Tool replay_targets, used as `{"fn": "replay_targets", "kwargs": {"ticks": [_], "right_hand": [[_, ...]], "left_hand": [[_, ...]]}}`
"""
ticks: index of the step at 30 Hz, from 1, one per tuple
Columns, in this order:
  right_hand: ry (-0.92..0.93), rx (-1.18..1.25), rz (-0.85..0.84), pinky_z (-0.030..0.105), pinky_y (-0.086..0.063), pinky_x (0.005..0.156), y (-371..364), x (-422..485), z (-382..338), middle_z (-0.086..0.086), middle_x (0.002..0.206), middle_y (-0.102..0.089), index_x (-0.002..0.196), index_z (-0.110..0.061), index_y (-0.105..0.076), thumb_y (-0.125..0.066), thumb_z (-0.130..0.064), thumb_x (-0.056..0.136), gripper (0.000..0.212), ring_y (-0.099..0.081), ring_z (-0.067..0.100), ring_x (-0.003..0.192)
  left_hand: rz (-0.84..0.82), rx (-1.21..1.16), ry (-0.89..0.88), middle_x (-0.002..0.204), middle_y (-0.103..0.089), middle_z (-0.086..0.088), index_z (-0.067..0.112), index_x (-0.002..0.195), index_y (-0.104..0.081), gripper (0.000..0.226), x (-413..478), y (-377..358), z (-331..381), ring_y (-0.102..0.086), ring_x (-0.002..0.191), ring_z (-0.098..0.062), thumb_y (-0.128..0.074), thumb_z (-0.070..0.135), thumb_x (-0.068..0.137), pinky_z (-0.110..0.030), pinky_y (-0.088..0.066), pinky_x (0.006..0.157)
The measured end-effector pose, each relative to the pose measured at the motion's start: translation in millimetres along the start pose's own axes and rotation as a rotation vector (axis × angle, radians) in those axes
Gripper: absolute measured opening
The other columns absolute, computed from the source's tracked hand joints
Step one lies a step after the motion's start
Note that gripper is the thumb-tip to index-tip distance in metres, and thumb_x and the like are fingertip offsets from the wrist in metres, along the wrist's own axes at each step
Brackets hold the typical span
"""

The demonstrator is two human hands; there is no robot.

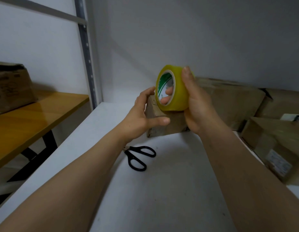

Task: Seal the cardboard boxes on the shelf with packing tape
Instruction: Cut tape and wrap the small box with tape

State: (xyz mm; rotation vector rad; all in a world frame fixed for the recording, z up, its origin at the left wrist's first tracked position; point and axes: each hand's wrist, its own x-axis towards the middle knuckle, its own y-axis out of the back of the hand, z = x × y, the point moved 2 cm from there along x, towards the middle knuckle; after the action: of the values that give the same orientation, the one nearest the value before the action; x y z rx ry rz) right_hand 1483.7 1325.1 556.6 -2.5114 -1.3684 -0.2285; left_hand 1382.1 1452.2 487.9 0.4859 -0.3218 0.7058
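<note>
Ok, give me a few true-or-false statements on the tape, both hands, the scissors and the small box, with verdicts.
1. The right hand grips the packing tape roll, fingers through its core. True.
2. The left hand holds the scissors. False: it holds nothing and is open beside the small cardboard box; the scissors lie on the white shelf.
3. The scissors have red handles. False: the handles are black.
4. The packing tape roll is held over the small cardboard box. True.
</note>
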Motion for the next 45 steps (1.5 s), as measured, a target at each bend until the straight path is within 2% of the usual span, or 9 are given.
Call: {"fn": "replay_targets", "kwargs": {"ticks": [5,11,21,26,30,35,40,42,45], "right_hand": [[-0.017,-0.025,0.009,0.037,-0.060,0.068,-4.3,-2.1,0.4,0.016,0.075,-0.074,0.086,-0.008,-0.072,-0.062,-0.068,0.069,0.063,-0.073,0.026,0.070],[-0.103,0.018,0.013,0.037,-0.060,0.069,-6.2,-9.9,-11.2,0.015,0.090,-0.077,0.102,-0.013,-0.073,-0.056,-0.054,0.096,0.045,-0.074,0.024,0.074],[-0.127,-0.107,0.112,0.039,-0.063,0.076,-6.8,-31.5,-21.3,0.001,0.075,-0.077,0.106,-0.018,-0.068,-0.056,-0.057,0.095,0.042,-0.076,0.016,0.070],[-0.258,-0.148,0.058,0.037,-0.062,0.068,1.8,-50.1,0.0,0.006,0.096,-0.079,0.113,-0.019,-0.071,-0.056,-0.060,0.092,0.049,-0.076,0.019,0.073],[-0.277,-0.139,0.019,0.030,-0.060,0.058,4.1,-53.9,-1.4,0.007,0.096,-0.078,0.118,-0.019,-0.070,-0.053,-0.056,0.096,0.046,-0.075,0.016,0.068],[-0.292,-0.138,0.009,0.027,-0.059,0.053,7.4,-55.9,-2.1,0.011,0.095,-0.078,0.119,-0.019,-0.069,-0.053,-0.050,0.097,0.042,-0.072,0.017,0.062],[-0.309,-0.138,0.008,0.031,-0.061,0.060,14.9,-55.8,-2.2,0.011,0.100,-0.077,0.120,-0.019,-0.068,-0.056,-0.051,0.095,0.042,-0.072,0.017,0.063],[-0.324,-0.135,-0.008,0.031,-0.062,0.062,16.2,-55.8,-1.2,0.009,0.097,-0.078,0.119,-0.019,-0.068,-0.056,-0.051,0.096,0.041,-0.072,0.017,0.062],[-0.345,-0.126,-0.025,0.029,-0.060,0.058,18.7,-55.1,2.3,0.007,0.092,-0.077,0.119,-0.020,-0.069,-0.054,-0.050,0.097,0.040,-0.072,0.015,0.062]], "left_hand": [[0.041,0.073,-0.025,0.144,-0.046,0.009,0.040,0.150,-0.036,0.098,0.2,5.2,0.7,-0.047,0.133,-0.008,-0.086,0.047,0.066,-0.035,-0.047,0.107],[0.081,0.146,0.015,0.138,-0.048,0.010,0.042,0.150,-0.039,0.099,-0.5,9.1,-3.4,-0.049,0.130,-0.011,-0.081,0.063,0.062,-0.045,-0.050,0.106],[0.145,0.257,0.055,0.146,-0.046,-0.001,0.031,0.155,-0.034,0.096,-0.6,7.1,-2.6,-0.049,0.132,-0.020,-0.069,0.061,0.072,-0.047,-0.047,0.108],[0.141,0.257,0.010,0.124,-0.057,-0.006,0.058,0.146,-0.028,0.077,1.7,9.3,-5.7,-0.059,0.113,-0.023,-0.064,0.057,0.078,-0.047,-0.053,0.098],[0.112,0.255,-0.001,0.116,-0.051,-0.006,0.059,0.136,-0.036,0.060,1.5,7.3,-3.1,-0.057,0.101,-0.017,-0.064,0.047,0.084,-0.038,-0.051,0.095],[0.083,0.345,0.003,0.126,-0.049,-0.005,0.051,0.136,-0.044,0.058,7.2,5.6,-3.5,-0.055,0.111,-0.019,-0.052,0.060,0.079,-0.034,-0.049,0.098],[0.060,0.416,0.002,0.151,-0.029,0.000,0.033,0.147,-0.048,0.049,7.3,3.0,1.2,-0.043,0.125,-0.012,-0.058,0.035,0.099,-0.021,-0.033,0.102],[0.039,0.510,-0.037,0.158,-0.026,0.005,0.028,0.145,-0.050,0.050,10.0,4.4,5.2,-0.047,0.125,-0.012,-0.054,0.042,0.097,-0.029,-0.039,0.104],[-0.030,0.716,-0.071,0.150,-0.045,0.003,0.025,0.142,-0.053,0.073,18.9,9.7,14.1,-0.045,0.132,-0.023,-0.038,0.062,0.081,-0.044,-0.040,0.109]]}}
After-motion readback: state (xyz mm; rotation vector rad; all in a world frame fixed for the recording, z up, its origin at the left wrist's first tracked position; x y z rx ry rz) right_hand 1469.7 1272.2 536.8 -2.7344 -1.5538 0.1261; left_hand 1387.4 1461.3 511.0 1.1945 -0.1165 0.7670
